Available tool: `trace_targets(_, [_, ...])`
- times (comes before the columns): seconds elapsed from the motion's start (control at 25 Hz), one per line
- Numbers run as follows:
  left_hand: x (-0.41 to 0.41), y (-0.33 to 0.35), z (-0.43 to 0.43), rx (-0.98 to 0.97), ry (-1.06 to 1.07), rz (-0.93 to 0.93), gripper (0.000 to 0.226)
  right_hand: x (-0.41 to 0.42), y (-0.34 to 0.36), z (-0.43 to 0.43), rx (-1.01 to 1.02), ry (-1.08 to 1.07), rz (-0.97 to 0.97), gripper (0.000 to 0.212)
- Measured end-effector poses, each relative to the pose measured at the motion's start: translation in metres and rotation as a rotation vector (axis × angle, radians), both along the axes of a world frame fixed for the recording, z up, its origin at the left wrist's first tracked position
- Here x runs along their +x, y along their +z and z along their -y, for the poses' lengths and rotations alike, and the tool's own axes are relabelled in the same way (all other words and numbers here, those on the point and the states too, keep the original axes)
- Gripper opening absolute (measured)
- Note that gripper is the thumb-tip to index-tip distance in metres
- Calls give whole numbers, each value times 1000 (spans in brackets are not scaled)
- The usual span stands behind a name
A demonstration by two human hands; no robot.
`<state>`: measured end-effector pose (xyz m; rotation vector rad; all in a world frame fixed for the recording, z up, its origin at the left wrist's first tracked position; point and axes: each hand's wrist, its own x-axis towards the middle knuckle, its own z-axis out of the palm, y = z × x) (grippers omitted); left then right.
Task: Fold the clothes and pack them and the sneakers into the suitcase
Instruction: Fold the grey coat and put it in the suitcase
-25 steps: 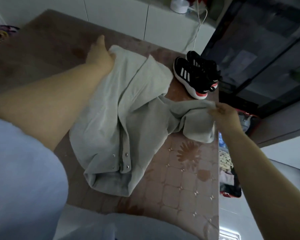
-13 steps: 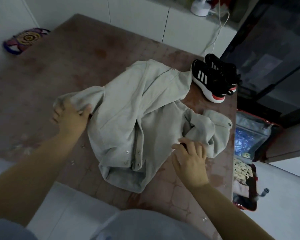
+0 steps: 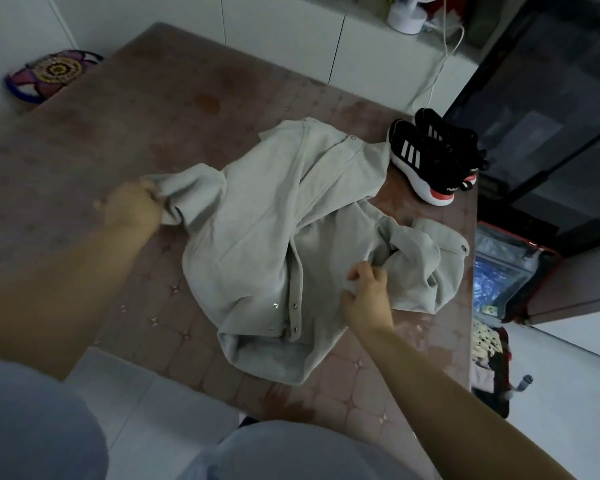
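Note:
A pale grey jacket (image 3: 274,237) with snap buttons lies crumpled on the brown patterned table (image 3: 125,140). My left hand (image 3: 132,209) grips the end of its left sleeve at the jacket's left side. My right hand (image 3: 366,294) pinches a fold of the fabric where the right sleeve bunches up. A pair of black sneakers (image 3: 433,157) with white stripes stands at the table's far right corner. The open suitcase (image 3: 499,289) lies on the floor to the right of the table, with some items inside.
White cabinets (image 3: 281,36) run along the far side, with a small white fan (image 3: 407,13) and its cord on top. A dark glass cabinet (image 3: 551,116) stands at the right. A colourful round cushion (image 3: 52,72) lies beyond the table's left corner.
My left hand has pulled the sleeve end outward to the left. My right hand has shifted slightly up into the bunched right sleeve and closed on the fabric.

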<state>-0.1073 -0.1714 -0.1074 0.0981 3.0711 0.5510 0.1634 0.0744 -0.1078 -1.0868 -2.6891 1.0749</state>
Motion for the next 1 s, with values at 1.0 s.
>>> trace_targets(1.0, [186, 66, -231, 181, -1096, -47, 57, 72, 57, -110, -100, -127, -220, 7])
